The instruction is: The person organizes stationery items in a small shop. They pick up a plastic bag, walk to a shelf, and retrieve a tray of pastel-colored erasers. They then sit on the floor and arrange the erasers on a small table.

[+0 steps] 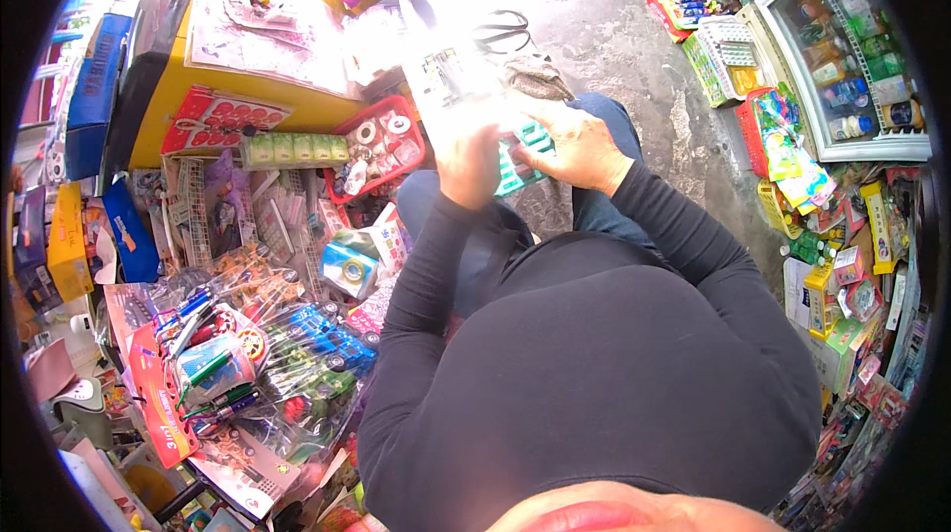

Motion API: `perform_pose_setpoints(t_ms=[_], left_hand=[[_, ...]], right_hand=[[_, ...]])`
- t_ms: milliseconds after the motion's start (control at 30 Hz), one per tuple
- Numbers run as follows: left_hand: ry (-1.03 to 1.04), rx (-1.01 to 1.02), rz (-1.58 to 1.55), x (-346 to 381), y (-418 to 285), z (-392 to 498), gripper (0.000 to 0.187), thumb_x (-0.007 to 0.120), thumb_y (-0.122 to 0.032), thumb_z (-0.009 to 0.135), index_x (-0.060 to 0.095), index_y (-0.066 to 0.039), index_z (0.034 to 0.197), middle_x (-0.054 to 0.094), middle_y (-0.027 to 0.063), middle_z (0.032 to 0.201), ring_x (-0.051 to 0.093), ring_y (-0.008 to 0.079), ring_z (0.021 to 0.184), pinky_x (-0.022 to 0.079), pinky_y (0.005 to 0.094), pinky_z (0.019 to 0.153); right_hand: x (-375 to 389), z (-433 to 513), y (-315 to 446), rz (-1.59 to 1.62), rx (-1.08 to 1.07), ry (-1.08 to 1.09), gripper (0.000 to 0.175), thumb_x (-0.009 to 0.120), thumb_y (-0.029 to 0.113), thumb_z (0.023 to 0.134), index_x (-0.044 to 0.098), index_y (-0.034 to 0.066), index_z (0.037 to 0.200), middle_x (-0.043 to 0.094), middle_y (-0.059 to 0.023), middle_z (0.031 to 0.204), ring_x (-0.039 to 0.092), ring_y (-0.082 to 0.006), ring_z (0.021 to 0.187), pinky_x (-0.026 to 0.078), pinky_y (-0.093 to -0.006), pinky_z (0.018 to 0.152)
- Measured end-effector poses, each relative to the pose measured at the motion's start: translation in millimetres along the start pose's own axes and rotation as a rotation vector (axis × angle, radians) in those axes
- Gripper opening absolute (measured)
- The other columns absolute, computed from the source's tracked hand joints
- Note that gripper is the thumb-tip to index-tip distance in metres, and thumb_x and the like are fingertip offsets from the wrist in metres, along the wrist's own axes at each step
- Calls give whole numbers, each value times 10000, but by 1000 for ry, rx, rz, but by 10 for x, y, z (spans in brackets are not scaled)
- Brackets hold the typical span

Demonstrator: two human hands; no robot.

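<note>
In the head view, my right hand grips a teal slotted plastic piece above my lap, its thumb lying across the slots. My left hand is blurred and partly washed out by glare. It is at the left side of the teal piece; its fingertips cannot be made out. Just beyond it, a pale item with small dark markings is mostly lost in the bright light. A grey-brown crumpled thing, perhaps cloth, shows past my right fingers.
Black loop handles stick up ahead. A red plastic basket of small goods stands left, by a yellow-sided table. Bagged toy trucks and pens crowd my left. A glass-door drinks cooler stands right.
</note>
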State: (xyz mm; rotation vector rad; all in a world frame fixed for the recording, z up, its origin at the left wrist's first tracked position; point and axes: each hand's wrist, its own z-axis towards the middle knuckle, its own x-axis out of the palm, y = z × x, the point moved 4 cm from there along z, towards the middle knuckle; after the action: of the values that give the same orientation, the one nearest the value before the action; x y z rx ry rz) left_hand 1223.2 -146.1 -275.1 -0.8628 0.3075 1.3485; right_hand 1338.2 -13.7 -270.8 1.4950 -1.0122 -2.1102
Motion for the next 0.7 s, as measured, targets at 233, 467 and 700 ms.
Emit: perform_pose_setpoints(t_ms=[233,467,700], left_hand=[[-147,-642,-62,-252,1426,83,198,458,-147,969,565,9,1028,628,134,771,632,229,681,503,354,633],[20,-776,32,292,2327,-131,268,450,-253,924,618,-45,902,662,195,946,632,363,891,478,425,799],[-63,-851,54,524,2199,27,325,503,-283,890,631,-31,1052,613,226,1025,589,397,968,458,444,853]], right_hand=[[30,-36,-52,-28,23,27,666,668,405,819,457,130,1387,561,-137,1296,580,-287,1133,479,-351,920],[44,-47,-63,-39,56,28,682,672,400,814,442,133,1398,534,-141,1328,566,-292,1152,477,-350,928],[22,-44,-33,-36,4,-44,574,673,468,798,581,80,1210,635,-148,1087,634,-300,960,524,-384,782]])
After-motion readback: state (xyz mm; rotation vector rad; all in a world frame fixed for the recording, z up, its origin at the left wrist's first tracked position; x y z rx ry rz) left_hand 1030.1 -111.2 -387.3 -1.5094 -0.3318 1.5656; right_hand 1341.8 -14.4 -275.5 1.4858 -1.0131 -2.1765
